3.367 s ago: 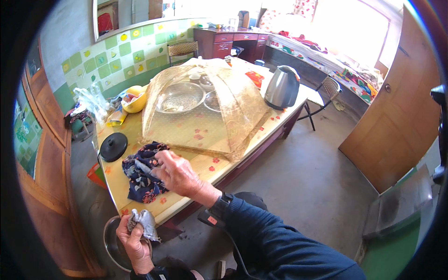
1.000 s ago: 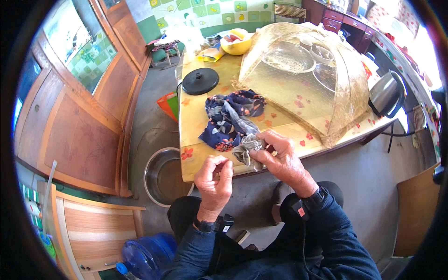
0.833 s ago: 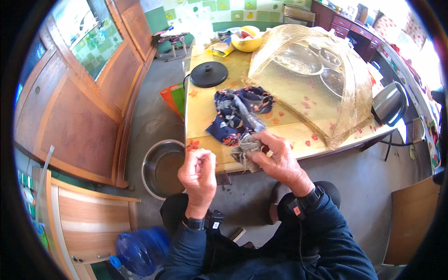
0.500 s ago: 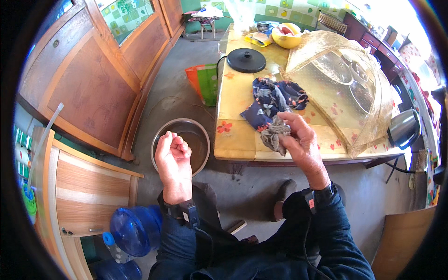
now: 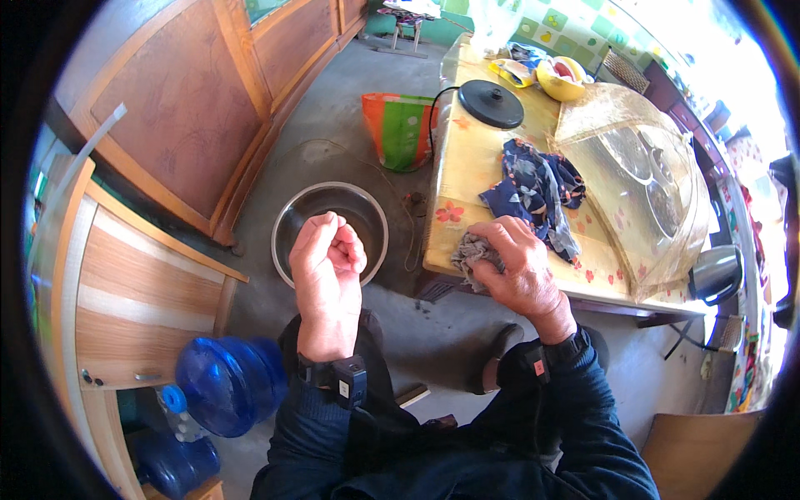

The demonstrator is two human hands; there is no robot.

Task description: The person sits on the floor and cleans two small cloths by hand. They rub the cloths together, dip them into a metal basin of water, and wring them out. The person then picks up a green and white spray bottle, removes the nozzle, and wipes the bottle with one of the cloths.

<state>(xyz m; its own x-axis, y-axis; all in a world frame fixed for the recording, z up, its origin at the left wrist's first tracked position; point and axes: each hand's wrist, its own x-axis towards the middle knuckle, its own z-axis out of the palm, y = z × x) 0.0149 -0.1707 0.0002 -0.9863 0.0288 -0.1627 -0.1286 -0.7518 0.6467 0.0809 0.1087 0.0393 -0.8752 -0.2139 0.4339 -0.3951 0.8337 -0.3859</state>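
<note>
My right hand is closed round a crumpled grey rag, which rests against the near left corner of the table. Just beyond it lies a dark blue flowered cloth, bunched on the yellow flowered table cover. My left hand is held palm up over a round metal basin on the floor. Its fingers curl inward, and whatever they may hold is hidden.
A mesh food cover stands over dishes on the table, with a kettle at its right. Farther back are a black round kettle base and a yellow bowl. Blue water bottles stand beside a wooden cabinet. An orange-green bag sits by the table.
My right hand has brought the rag off the flowered cloth and down to the table's near left corner. The view has shifted left. My left hand stays curled above the basin.
</note>
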